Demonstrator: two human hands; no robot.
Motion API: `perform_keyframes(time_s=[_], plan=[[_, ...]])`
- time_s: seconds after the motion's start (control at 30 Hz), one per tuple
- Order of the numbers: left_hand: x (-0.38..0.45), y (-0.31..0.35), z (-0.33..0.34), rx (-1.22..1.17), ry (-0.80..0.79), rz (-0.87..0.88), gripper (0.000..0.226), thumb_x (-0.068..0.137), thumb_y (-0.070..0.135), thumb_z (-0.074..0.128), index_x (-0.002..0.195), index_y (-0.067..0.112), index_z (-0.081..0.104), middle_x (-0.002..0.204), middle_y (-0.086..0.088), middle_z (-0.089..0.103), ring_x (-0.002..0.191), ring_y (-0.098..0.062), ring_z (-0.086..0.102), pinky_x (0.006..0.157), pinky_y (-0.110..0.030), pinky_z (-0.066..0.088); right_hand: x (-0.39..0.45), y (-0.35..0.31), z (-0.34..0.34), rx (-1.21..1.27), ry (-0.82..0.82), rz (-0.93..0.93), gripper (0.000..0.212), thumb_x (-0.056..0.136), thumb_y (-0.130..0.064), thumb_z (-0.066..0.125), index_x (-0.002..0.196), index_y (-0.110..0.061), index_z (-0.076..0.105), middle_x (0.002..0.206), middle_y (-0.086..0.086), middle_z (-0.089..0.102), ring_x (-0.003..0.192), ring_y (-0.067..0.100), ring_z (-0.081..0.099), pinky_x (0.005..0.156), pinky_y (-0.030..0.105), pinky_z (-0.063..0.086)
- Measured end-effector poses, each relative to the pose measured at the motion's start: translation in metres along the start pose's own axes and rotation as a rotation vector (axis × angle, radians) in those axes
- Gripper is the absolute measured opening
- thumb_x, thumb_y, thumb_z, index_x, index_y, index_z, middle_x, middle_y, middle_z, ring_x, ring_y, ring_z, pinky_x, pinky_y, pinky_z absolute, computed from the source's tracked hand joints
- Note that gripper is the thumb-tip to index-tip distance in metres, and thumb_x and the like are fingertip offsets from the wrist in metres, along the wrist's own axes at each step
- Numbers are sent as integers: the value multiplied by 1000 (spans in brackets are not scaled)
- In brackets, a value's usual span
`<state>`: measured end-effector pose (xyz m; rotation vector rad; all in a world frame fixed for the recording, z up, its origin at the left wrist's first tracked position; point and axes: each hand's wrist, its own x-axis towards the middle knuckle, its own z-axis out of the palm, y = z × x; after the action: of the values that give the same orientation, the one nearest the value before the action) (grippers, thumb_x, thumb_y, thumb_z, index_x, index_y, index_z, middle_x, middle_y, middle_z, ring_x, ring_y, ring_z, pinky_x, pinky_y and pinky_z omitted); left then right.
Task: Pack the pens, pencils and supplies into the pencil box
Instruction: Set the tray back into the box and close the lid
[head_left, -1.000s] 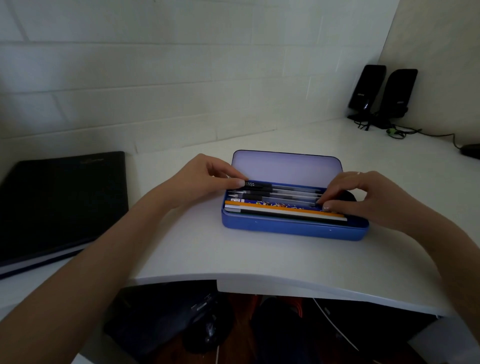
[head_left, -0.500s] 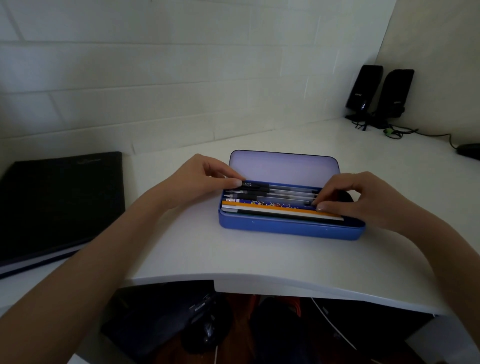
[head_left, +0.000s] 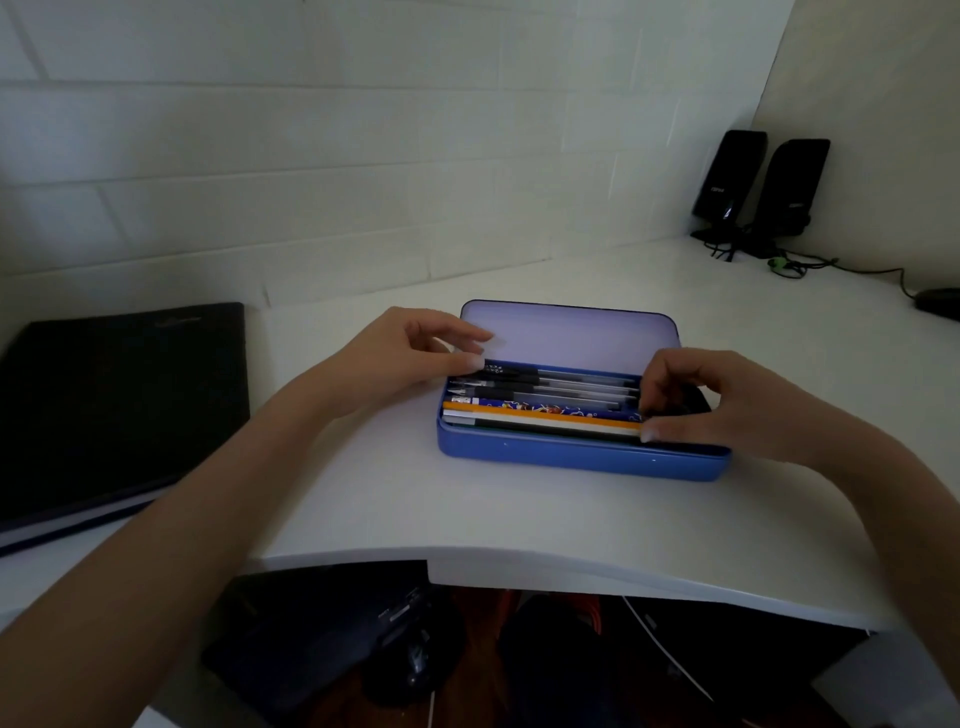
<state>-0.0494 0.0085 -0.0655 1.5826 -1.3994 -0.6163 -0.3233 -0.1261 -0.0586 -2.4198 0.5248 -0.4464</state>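
An open blue pencil box (head_left: 571, 457) sits on the white desk, its lid (head_left: 566, 338) standing up at the back. Inside lie several black pens (head_left: 561, 382), a blue patterned pencil (head_left: 545, 406), an orange pencil (head_left: 545, 414) and a white one (head_left: 540, 423), all lengthwise. At the box's left end, my left hand (head_left: 400, 348) has its thumb tip against the pens' ends and its fingers loosely extended. My right hand (head_left: 727, 400) covers the right end, fingers curled down onto the pens and thumb against the front pencils, hiding that corner.
A black folder (head_left: 119, 405) lies at the left. Two black speakers (head_left: 732, 176) with cables (head_left: 789, 265) stand in the far right corner, and a dark mouse (head_left: 940, 304) lies at the right edge. The desk's front edge (head_left: 519, 566) curves close below the box.
My left hand's forefinger has lifted off the pen end it pinched and now points over the lid. My right hand has barely shifted.
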Motion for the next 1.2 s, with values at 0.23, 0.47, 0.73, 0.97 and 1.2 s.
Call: perform_keyframes(time_s=[0.23,0.47,0.73,0.97,1.2], plan=[[0,-1,-4,57,-223,26,63,53,45,74,113,48,56,114,8,62,96,-8,56,89,-25,47,4,0,5,-14,4,0,34,61,-42,76,72,-16,57,74,16,59,55,4,42,54,16,36],[1,-6,-5,101,-282,-22,75,48,45,78,116,57,49,131,10,47,108,-11,54,89,-25,50,12,21,2,-90,497,75,26,76,-45,65,89,-26,52,95,-1,57,85,16,52,75,25,44],[12,-22,-1,-129,167,-135,40,91,34,54,129,28,44,131,-3,48,100,-12,59,94,-30,48,17,30,2,357,498,480,58,88,-53,46,135,-21,32,125,8,60,118,22,54,103,38,37],[9,-7,-4,-530,140,-206,58,96,53,21,102,12,61,91,-9,70,87,-19,66,85,-32,50,13,12,-11,801,628,268,32,96,-41,35,92,-20,60,83,-4,62,78,13,56,78,30,44],[-8,-2,9,-310,60,-183,56,97,40,37,58,16,68,93,0,73,97,-16,64,93,-30,44,5,4,6,437,257,196,45,95,-44,37,74,-20,70,76,1,67,75,12,62,78,27,47]])
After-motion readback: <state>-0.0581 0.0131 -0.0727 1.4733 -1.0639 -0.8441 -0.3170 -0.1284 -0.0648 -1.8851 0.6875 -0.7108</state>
